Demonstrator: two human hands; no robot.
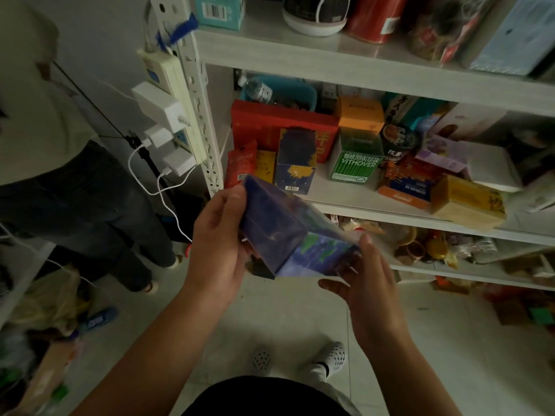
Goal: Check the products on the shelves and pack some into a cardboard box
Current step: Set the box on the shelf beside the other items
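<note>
While both hands hold it, the dark blue box (288, 232) sits tilted in front of the white shelf unit (360, 58), just below and in front of the middle shelf edge. Left hand (217, 244) wraps the box's upper-left end, thumb on the near top edge, fingers behind. Right hand (365, 283) cups the lower-right end w/ palm up, thumb tip against the box corner; that end shows green/blue print, prob. under clear wrap.

Rel. to the shelf unit:
- middle shelf, left: a second blue box w/ yellow print (295, 163) standing upright, barcode low on its front; red flat box (282, 124) behind it; red packet (241, 166) just left.
- middle shelf, center: green VITHOVER box (354, 163), orange box (360, 114) behind/above it.
- middle shelf, right: yellow box (468, 202) lying at the front edge.
- left post: power strip (168, 94) mounted on it, white chargers + cables plugged in.
- left of the unit: another person's legs (90, 205), dark trousers.

No cardboard packing box identifiable; frame dim.
</note>
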